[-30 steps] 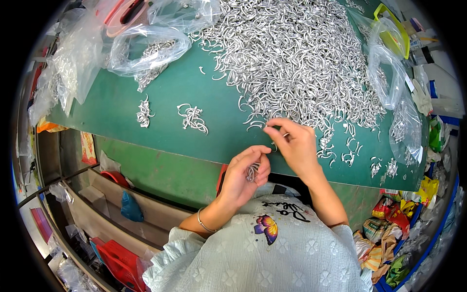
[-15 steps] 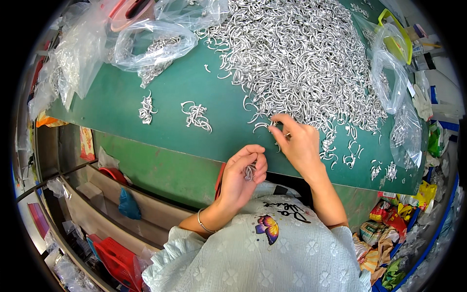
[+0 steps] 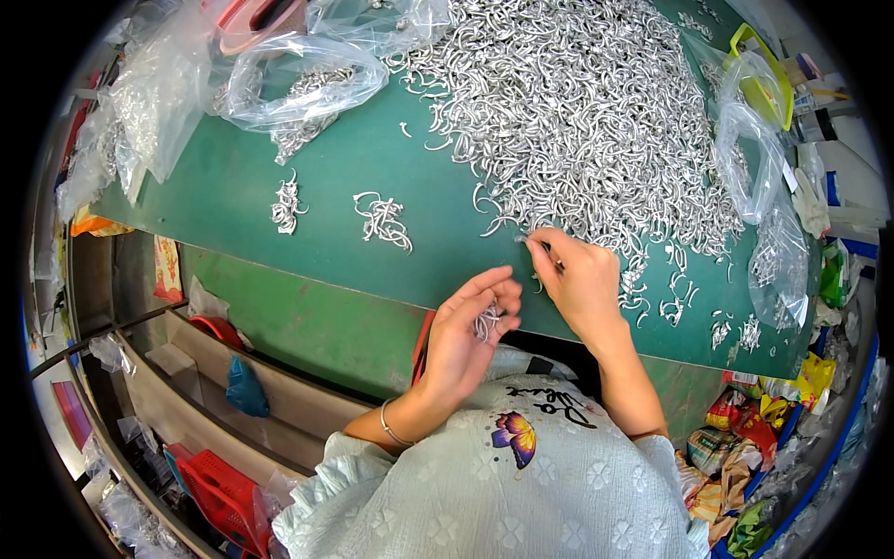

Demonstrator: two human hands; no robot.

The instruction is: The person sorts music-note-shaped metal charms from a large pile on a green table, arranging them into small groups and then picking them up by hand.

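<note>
A handful of curved silver metal pieces is cupped in my left hand, whose fingers curl round them near the table's front edge. My right hand is at the near edge of a large heap of the same silver pieces. Its thumb and forefinger are pinched together on one small curved silver piece, which pokes out to the left of the fingertips. Two small piles, one a silver cluster and the other a looser silver cluster, lie on the green tabletop to the left.
An open clear plastic bag with silver pieces lies at the back left, beside a pink basket. Another clear bag and a yellow-green scoop-like container are at the right. Drawers and a red basket stand at lower left.
My right hand's thumb and forefinger have closed on a curved silver piece at the heap's edge. My left hand has shifted slightly up and right, still holding its handful.
</note>
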